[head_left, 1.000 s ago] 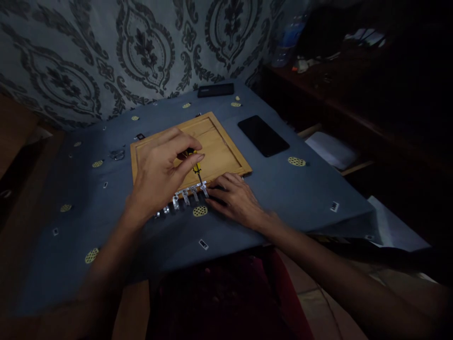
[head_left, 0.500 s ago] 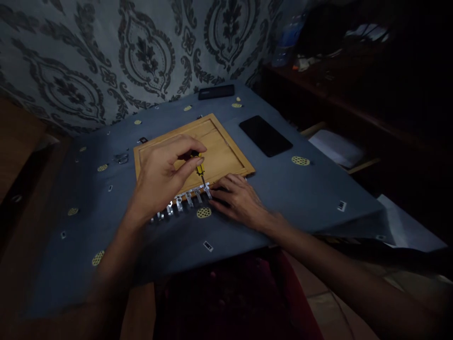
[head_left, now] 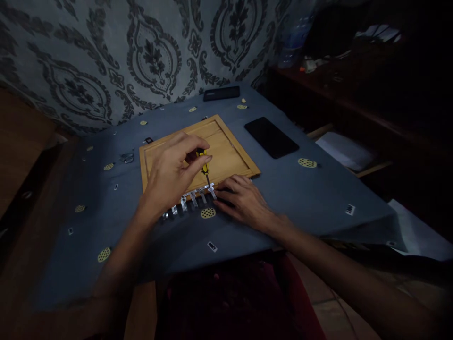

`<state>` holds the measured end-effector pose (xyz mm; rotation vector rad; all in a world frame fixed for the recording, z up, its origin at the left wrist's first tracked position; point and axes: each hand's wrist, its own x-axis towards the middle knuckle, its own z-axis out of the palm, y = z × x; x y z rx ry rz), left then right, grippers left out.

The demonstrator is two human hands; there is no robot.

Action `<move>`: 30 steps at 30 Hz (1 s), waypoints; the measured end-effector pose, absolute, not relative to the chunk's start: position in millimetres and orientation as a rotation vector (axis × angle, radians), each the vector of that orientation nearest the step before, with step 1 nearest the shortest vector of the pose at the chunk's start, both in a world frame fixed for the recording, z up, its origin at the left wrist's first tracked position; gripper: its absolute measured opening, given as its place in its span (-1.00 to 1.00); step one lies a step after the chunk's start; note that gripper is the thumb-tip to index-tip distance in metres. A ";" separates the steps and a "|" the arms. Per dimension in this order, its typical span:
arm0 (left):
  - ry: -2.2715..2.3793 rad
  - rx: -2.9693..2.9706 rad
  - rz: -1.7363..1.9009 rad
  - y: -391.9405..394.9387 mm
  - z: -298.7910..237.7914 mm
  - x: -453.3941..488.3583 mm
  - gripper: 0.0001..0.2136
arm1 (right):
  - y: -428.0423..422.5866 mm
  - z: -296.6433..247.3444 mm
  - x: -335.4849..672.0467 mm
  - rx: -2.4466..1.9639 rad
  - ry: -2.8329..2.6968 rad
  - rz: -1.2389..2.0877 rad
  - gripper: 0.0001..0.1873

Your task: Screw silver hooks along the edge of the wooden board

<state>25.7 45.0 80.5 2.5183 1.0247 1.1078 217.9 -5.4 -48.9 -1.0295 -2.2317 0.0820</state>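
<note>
My left hand is closed, pinching the yellow-and-black handle of a screwdriver between thumb and fingertips. The shaft points down, its tip at the right end of a metal hook rail. This rail has several silvery hooks and lies along the near edge of a framed wooden board. My right hand rests low at the rail's right end, its bent fingers gripping around the last hook. The left part of the rail is partly hidden behind my left wrist.
A blue patterned cloth covers the table. A dark phone lies right of the board, a black phone case behind it. Small metal pieces lie to the left. The patterned wall covering borders the back; an open drawer is at right.
The view has shifted slightly, so everything sits a little farther right. My left hand keeps its pinch on the screwdriver at the rail's end; my right hand stays at the same hook.
</note>
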 end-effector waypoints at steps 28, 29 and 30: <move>1.020 2.573 1.078 39.8 90.4 20.6 -0.88 | -6.4 -48.0 216.3 -1.014 -2.218 0.022 -0.84; 1.016 2.576 1.078 39.6 90.1 21.3 -0.88 | -6.3 -48.0 216.3 -1.009 -2.218 0.021 -0.84; 1.015 2.580 1.077 39.5 89.8 21.7 -0.88 | -6.3 -48.0 216.4 -1.006 -2.217 0.021 -0.85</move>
